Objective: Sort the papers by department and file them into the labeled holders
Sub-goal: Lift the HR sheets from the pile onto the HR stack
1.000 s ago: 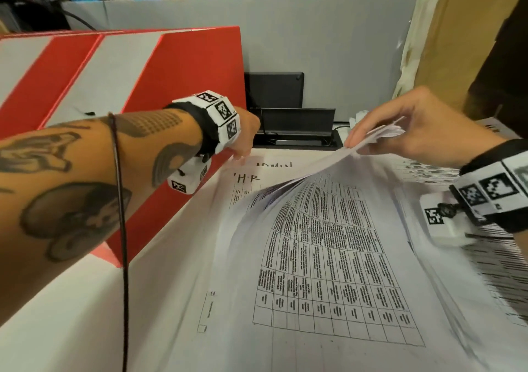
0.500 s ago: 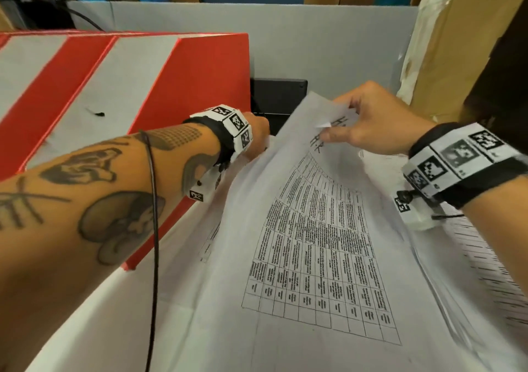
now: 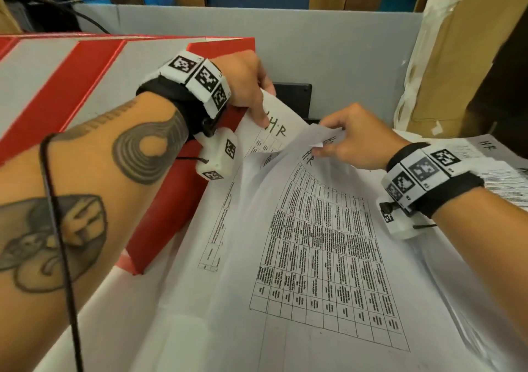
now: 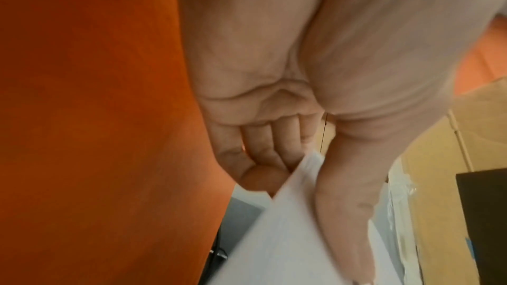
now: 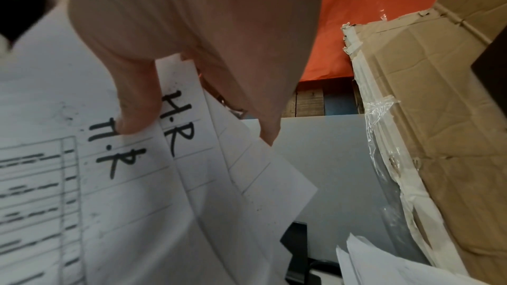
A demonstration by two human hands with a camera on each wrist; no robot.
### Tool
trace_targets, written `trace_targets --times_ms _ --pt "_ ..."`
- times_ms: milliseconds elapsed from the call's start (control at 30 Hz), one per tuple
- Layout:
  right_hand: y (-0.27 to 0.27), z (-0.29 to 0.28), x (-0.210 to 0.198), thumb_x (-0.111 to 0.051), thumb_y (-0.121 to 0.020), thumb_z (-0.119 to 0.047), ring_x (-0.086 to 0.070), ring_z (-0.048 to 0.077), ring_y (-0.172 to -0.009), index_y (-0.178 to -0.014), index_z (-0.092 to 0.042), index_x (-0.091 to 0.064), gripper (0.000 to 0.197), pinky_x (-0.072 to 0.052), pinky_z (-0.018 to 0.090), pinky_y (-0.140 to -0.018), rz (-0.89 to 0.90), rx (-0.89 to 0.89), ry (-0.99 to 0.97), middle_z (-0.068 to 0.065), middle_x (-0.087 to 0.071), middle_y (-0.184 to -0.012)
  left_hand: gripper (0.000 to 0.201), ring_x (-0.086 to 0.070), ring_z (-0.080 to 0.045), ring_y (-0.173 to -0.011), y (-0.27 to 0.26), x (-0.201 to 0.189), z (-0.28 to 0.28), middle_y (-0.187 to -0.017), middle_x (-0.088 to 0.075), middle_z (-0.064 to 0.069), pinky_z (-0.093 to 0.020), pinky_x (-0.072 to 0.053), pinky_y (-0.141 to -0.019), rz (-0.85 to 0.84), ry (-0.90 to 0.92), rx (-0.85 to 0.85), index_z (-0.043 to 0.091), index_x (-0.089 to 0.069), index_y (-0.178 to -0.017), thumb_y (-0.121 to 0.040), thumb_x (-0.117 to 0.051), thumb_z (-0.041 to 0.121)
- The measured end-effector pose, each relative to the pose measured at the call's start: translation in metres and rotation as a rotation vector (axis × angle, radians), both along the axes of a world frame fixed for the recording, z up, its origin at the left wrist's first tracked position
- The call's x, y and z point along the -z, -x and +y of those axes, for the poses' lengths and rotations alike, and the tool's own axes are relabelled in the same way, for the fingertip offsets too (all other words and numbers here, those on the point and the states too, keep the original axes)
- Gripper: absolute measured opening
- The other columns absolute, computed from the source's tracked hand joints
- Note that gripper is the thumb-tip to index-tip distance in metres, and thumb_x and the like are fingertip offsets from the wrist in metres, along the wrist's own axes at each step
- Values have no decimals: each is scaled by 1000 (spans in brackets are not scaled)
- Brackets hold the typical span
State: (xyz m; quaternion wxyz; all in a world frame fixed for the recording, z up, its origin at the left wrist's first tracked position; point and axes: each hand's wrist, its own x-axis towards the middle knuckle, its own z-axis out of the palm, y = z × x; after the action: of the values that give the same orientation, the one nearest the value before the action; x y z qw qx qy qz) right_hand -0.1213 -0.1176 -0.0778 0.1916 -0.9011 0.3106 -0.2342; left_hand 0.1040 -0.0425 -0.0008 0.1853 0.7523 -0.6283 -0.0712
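Both hands hold up printed sheets marked "H.R" by hand. My left hand [image 3: 257, 105] pinches the far corner of one H.R sheet [image 3: 274, 125] between thumb and fingers, seen close in the left wrist view as white paper [image 4: 296, 214] under the thumb. My right hand [image 3: 343, 137] pinches the top edge of the front sheet [image 3: 320, 243], a page with a dense table; its thumb [image 5: 137, 103] presses beside the "H.R" writing. Another H.R paper [image 3: 485, 154] lies on a pile at the right.
A big red-and-white box [image 3: 100, 91] stands close at the left against my left forearm. A grey partition [image 3: 343, 57] closes the back, with a black holder [image 3: 294, 97] at its foot. Taped cardboard [image 3: 457, 57] stands at the right.
My left hand rose from the table and took hold of the rear sheet's corner. The right hand lifted its sheet upright and drew it nearer the left hand.
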Motion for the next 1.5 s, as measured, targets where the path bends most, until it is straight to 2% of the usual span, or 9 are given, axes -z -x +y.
trace_targets --times_ms 233,467,667,867,1033,1167,1267,1433,1500 --pt "8 4 8 -86 -83 -17 -70 5 -108 -104 -32 -80 27 -53 41 -105 -105 -22 -17 -19 -76 -107 37 -73 -27 -88 12 17 5 -94 -76 -6 -46 -61 -86 107 171 -72 11 -75 -99 -74 -91 32" --pt "7 4 12 -87 -81 -18 -59 13 -123 -113 -23 -79 34 -46 42 -111 -170 33 104 -14 -61 -134 37 -74 -15 -83 18 38 14 -89 -78 2 -33 -60 -77 383 255 -33 15 -78 -98 -68 -96 24" --pt "5 6 11 -87 -81 -20 -67 13 -111 -106 -28 -81 27 -51 47 -105 -175 33 102 -13 -74 -116 59 -73 -10 -82 19 57 15 -93 -77 1 -31 -62 -77 611 389 28 12 -73 -105 -54 -101 18" --pt "15 8 11 -87 -80 -11 -73 10 -97 -98 -21 -83 21 -61 39 -89 -129 8 87 -10 -79 -101 31 -71 -16 -96 -3 67 9 -110 -72 1 -39 -60 -91 612 472 -29 26 -71 -115 -87 -80 15" --pt "22 5 7 -92 -69 -2 -73 1 -84 -101 -7 -73 38 -61 31 -82 -176 -47 15 -10 -78 -87 58 -65 -18 -112 -4 64 9 -119 -66 6 -36 -53 -101 546 498 -83 24 -67 -123 -71 -94 21" --pt "24 6 9 -90 -69 5 -76 5 -87 -111 -10 -62 52 -61 24 -78 -238 -121 -75 -6 -80 -86 70 -69 -18 -102 6 56 3 -115 -69 3 -41 -58 -93 611 472 -44 23 -68 -117 -55 -101 20" --pt "25 1 11 -90 -72 0 -74 10 -85 -92 -15 -82 26 -62 36 -79 -156 -92 8 -6 -79 -87 63 -73 -26 -96 9 58 -4 -108 -73 -2 -48 -61 -88 627 456 9 23 -71 -110 -54 -102 18" --pt "23 -3 15 -89 -70 7 -69 5 -73 -70 -8 -75 20 -56 25 -70 -165 -116 -27 -4 -74 -78 46 -75 -30 -93 3 62 -11 -101 -76 -3 -51 -62 -83 649 497 27 21 -76 -102 -62 -98 17" --pt "21 -1 13 -92 -70 -2 -71 11 -73 -71 -9 -75 18 -59 32 -70 -164 -99 -31 -2 -75 -78 32 -75 -24 -93 -1 63 -13 -97 -78 2 -48 -61 -87 633 509 32 24 -80 -99 -70 -94 23"
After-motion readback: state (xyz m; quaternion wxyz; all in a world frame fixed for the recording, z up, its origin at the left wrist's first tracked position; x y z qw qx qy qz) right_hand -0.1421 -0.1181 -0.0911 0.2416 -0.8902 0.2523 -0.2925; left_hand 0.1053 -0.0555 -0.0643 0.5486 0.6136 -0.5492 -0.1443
